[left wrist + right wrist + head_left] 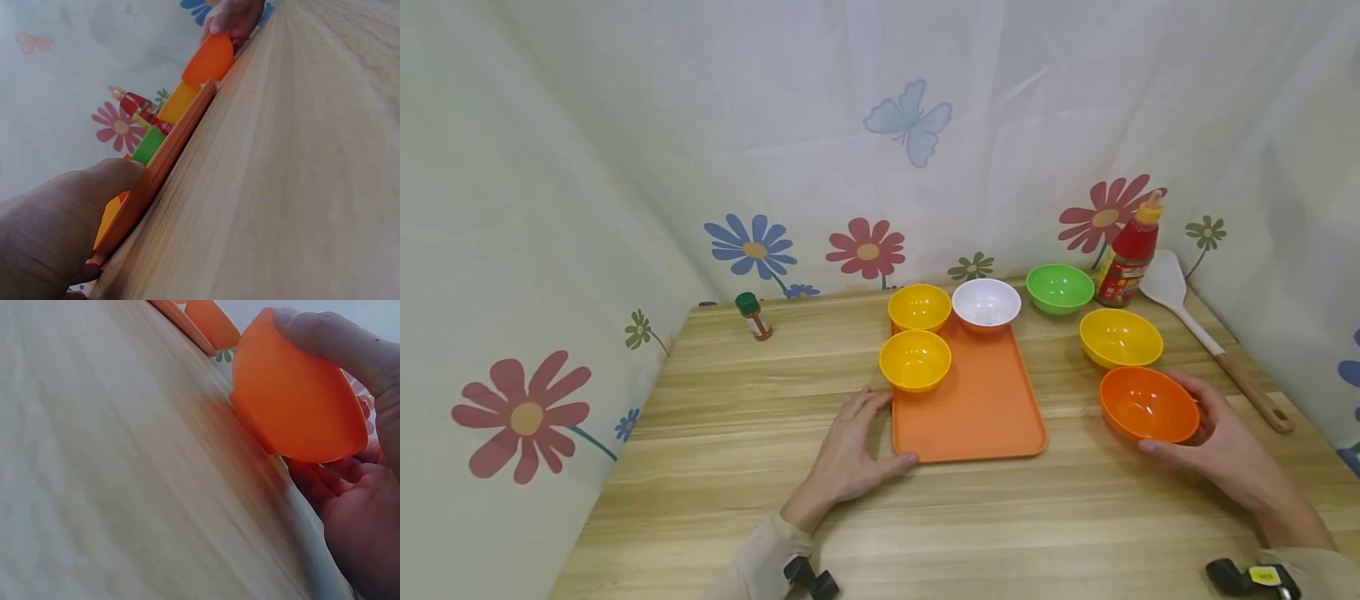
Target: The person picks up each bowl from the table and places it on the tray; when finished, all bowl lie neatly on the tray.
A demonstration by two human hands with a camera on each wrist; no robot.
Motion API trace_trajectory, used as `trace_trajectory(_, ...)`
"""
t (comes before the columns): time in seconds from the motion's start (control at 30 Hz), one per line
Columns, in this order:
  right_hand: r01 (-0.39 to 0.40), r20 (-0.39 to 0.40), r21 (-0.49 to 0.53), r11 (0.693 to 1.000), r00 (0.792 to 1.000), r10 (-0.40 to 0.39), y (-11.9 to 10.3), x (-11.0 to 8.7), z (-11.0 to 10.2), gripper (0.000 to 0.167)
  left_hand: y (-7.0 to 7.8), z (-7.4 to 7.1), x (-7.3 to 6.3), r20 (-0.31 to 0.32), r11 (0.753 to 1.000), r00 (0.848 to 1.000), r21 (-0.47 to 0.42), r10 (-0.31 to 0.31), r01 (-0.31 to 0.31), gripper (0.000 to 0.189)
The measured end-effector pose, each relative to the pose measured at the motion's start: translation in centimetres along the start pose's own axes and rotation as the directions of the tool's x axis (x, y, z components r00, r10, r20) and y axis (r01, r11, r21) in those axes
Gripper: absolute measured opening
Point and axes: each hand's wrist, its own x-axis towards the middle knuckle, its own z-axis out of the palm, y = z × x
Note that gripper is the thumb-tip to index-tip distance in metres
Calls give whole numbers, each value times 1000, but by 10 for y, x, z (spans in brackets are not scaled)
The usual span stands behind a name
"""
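Observation:
My right hand (pixel 1232 450) grips an orange bowl (pixel 1150 406) at the right, its thumb at the near side and the fingers round the right side. In the right wrist view the bowl (pixel 300 394) is slightly tilted, close over the table. My left hand (pixel 850 462) holds the near left corner of an orange tray (pixel 973 408), with the thumb on the front rim and the fingers along the left edge. Two yellow bowls (pixel 915 361) stand at the tray's left side, one behind the other. A white bowl (pixel 987 303) sits at its back right.
Behind the held bowl stands another yellow bowl (pixel 1122 337), then a green bowl (pixel 1060 289). A red sauce bottle (pixel 1127 258) and a white spatula (pixel 1198 329) with a wooden handle lie farther right. A small green-capped spice jar (pixel 753 316) stands back left. Printed curtains surround the wooden table.

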Motion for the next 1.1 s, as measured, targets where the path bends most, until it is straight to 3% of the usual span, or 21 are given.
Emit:
trace_trajectory(0.43,21,-18,71,997,1000,-20,-5,-1,3,97,-2,0,-1,9,1000,1000,0,-6,6,104)
trace_trajectory(0.87,10,41,140,990,999,-16,-30,2,7,98,-1,-2,-1,9,1000,1000,-4,17,-17,103)
trace_trajectory(1.1,87,29,168,982,995,-93,-48,16,13,99,-1,-2,0,-5,999,1000,-9,30,-30,102)
